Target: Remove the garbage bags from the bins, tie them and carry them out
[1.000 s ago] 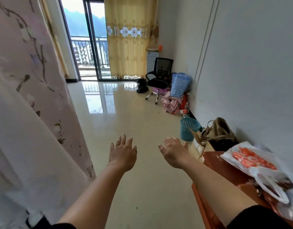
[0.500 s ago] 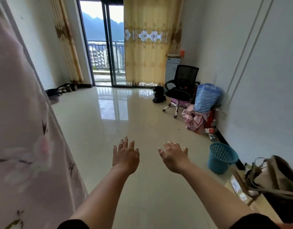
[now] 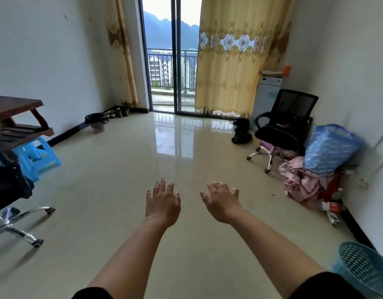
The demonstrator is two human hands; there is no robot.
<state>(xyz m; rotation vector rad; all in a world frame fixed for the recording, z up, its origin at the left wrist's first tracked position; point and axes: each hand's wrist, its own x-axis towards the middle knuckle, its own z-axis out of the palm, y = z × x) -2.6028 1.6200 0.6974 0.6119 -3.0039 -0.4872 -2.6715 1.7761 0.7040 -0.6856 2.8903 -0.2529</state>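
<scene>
A pink bin point(image 3: 98, 127) lined with a black garbage bag point(image 3: 94, 118) stands far off by the left wall, near the balcony door. A teal mesh bin point(image 3: 363, 268) sits at the bottom right by the wall; I see no bag in it. My left hand point(image 3: 163, 201) and my right hand point(image 3: 221, 201) are stretched out in front of me, palms down over the bare floor, fingers spread, holding nothing. Both hands are far from either bin.
A wooden desk point(image 3: 15, 104), a blue stool point(image 3: 38, 155) and a chair base point(image 3: 17, 225) crowd the left. On the right stand a black office chair point(image 3: 287, 128), a blue bag point(image 3: 330, 147) and a pink cloth pile point(image 3: 300, 182). Glossy tile floor point(image 3: 125, 173) runs to the balcony door point(image 3: 171, 61).
The view has swung left and moved forward: the floral curtain on the left is gone, the desk and the black-bagged bin appeared, and the teal bin slid to the bottom right. Hands stayed open.
</scene>
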